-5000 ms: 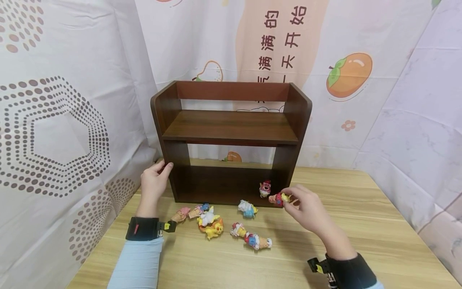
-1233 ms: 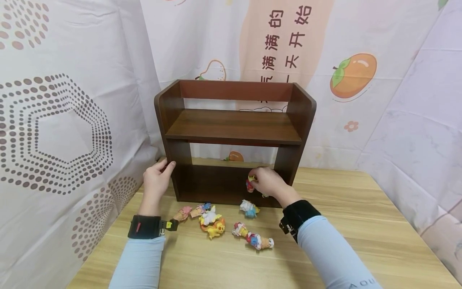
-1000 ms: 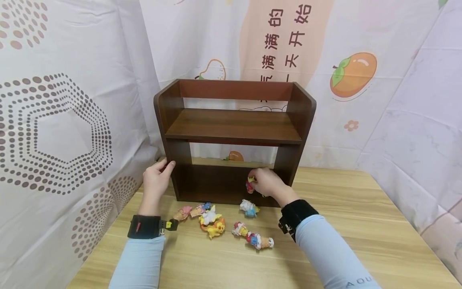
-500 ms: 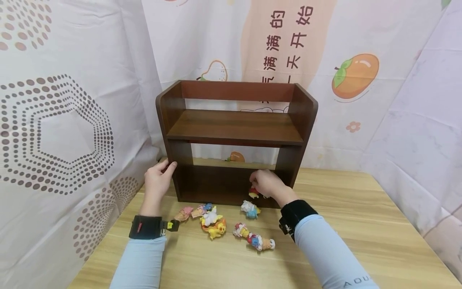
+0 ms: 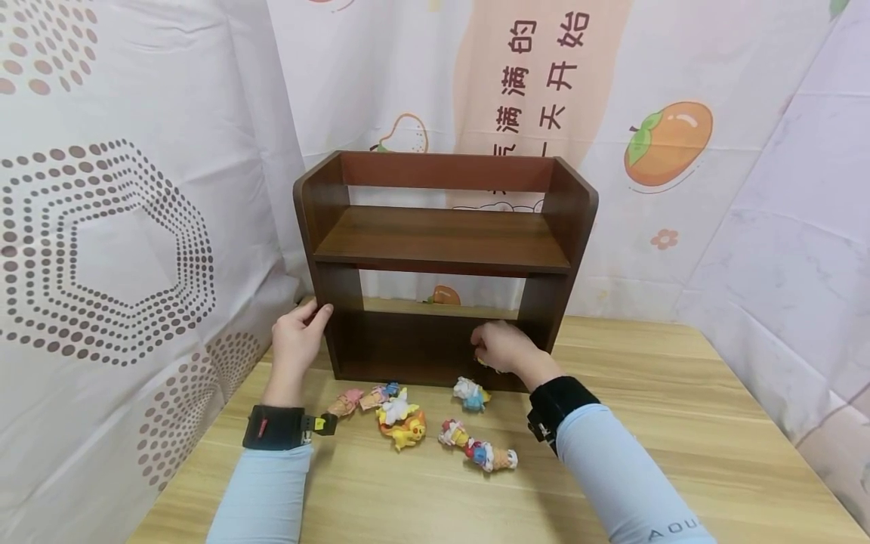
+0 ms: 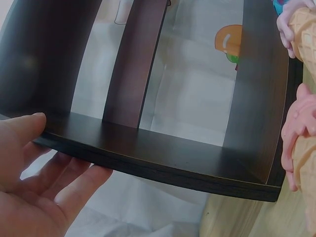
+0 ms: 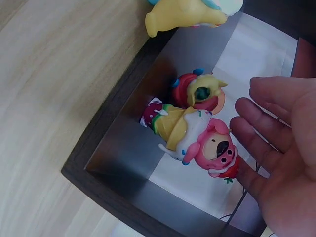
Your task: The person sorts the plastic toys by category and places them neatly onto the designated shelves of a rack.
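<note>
A dark brown two-tier shelf (image 5: 442,236) stands on the table. My left hand (image 5: 297,332) grips its left side panel, thumb on the inner face and fingers on the outer, as the left wrist view shows. My right hand (image 5: 504,346) is inside the lower compartment at the right. In the right wrist view its fingers are loosely extended beside two figurines and hold neither. One is a pink bear figurine (image 7: 213,148) on an ice-cream cone, standing upright. Next to it is a red figurine with a yellow top (image 7: 197,92). In the head view the hand mostly hides both.
A white, blue and yellow figurine (image 5: 472,394) lies before the shelf. Two cone figurines (image 5: 492,457) (image 5: 454,434) lie nearer. Further left are a pink cone (image 5: 345,403), a blue-topped cone (image 5: 379,396), a white figurine (image 5: 397,409) and a yellow-orange figurine (image 5: 406,432).
My right hand has carried the red and yellow figurine from the shelf's front right into the lower compartment, turned it upright and let go. My left hand has stayed on the side panel.
</note>
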`<state>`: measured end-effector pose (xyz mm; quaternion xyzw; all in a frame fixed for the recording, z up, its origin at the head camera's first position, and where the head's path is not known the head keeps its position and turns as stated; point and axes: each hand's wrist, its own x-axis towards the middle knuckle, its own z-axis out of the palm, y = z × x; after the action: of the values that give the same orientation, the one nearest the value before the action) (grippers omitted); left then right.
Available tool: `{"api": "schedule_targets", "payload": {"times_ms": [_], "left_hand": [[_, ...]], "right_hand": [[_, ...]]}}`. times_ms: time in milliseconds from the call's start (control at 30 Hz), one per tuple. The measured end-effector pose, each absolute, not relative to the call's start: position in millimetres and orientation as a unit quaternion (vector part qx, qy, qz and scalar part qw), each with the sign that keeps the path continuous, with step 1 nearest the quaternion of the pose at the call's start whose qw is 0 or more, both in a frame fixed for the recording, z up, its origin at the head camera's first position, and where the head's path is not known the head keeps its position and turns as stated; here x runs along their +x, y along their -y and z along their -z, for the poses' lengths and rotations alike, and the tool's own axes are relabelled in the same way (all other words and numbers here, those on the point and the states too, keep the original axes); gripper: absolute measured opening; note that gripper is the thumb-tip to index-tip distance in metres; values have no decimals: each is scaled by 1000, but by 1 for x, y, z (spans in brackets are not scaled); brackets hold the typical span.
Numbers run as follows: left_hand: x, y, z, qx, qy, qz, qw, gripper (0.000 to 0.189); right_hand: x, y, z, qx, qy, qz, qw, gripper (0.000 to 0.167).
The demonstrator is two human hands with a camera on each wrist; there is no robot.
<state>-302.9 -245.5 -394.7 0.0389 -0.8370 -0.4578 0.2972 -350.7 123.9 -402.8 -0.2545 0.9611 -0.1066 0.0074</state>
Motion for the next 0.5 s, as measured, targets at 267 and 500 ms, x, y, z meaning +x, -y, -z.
{"api": "schedule_targets", "payload": {"times_ms": [267, 500], "left_hand": [[-304, 247, 396, 39, 838, 456, 298, 43], [-304, 246, 395, 33, 836, 458, 302, 41]], "right_hand": [[-349, -122, 405, -277, -961, -8, -8, 30], [-351, -122, 415, -254, -965, -66, -24, 39]]}}
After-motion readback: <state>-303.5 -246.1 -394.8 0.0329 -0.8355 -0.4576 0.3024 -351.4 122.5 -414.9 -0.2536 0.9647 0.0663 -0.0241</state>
